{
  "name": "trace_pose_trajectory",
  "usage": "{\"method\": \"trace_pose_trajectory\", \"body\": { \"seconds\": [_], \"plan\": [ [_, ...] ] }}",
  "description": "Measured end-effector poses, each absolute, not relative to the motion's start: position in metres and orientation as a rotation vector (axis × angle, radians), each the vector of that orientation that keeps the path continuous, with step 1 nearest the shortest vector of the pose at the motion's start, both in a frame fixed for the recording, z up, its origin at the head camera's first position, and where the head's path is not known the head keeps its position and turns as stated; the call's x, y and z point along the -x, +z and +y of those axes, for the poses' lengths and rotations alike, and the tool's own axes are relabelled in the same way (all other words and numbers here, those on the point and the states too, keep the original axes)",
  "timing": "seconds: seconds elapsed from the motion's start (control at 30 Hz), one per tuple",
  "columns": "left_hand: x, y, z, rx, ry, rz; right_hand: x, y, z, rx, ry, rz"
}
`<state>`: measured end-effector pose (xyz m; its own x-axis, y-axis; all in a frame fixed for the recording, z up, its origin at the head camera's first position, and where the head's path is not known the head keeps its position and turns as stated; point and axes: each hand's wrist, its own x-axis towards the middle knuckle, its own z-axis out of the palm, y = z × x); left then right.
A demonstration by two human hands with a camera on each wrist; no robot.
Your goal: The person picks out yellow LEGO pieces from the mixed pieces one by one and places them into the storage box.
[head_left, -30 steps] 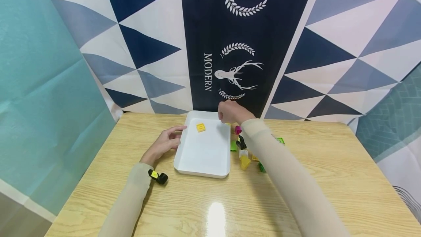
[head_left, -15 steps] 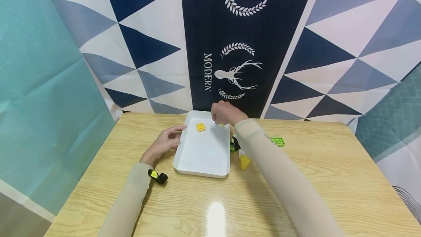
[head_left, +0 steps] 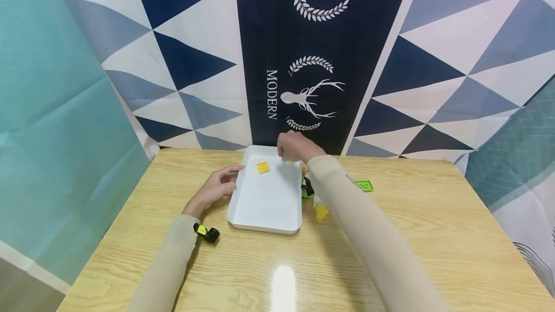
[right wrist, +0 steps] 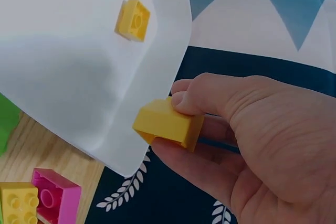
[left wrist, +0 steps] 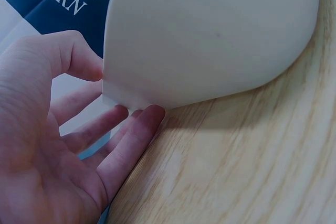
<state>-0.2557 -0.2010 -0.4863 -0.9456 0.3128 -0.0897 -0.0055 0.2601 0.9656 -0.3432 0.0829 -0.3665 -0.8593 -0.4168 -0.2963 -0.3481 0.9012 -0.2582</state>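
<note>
A white tray lies on the wooden table. My left hand is at its left side, with the fingertips against the outer wall; the left wrist view has them right at the tray's edge. My right hand is at the far right corner of the tray. Between thumb and fingers it pinches a yellow toy brick, held with its hollow underside partly showing. Another yellow brick lies inside the tray, towards the far left.
Right of the tray are several loose bricks: a green one, a yellow one, a white one, and a pink one beside a studded yellow one. The right forearm covers part of this group. A patterned cloth hangs behind the table.
My right hand has moved left with the yellow brick, from beside the tray's right edge to over its far right corner. The left hand has stayed at the tray's left side.
</note>
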Motion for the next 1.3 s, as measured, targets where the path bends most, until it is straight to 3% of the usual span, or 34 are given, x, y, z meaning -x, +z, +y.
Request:
{"method": "trace_pose_trajectory", "body": {
  "seconds": [0.33,0.57,1.0,1.3],
  "plan": [
    [0.256,-0.486,-0.201,-0.286,1.738,2.264,0.372,-0.411,0.086,0.597,-0.274,2.818],
    [0.257,-0.486,-0.201,-0.269,1.736,2.266,0.331,-0.386,0.078,0.558,-0.321,2.818],
    [0.256,-0.487,-0.202,-0.294,1.731,2.275,0.328,-0.401,0.072,0.581,-0.217,2.827],
    [0.256,-0.487,-0.202,-0.317,1.739,2.273,0.374,-0.452,0.082,0.616,-0.212,2.814]
  ]
}}
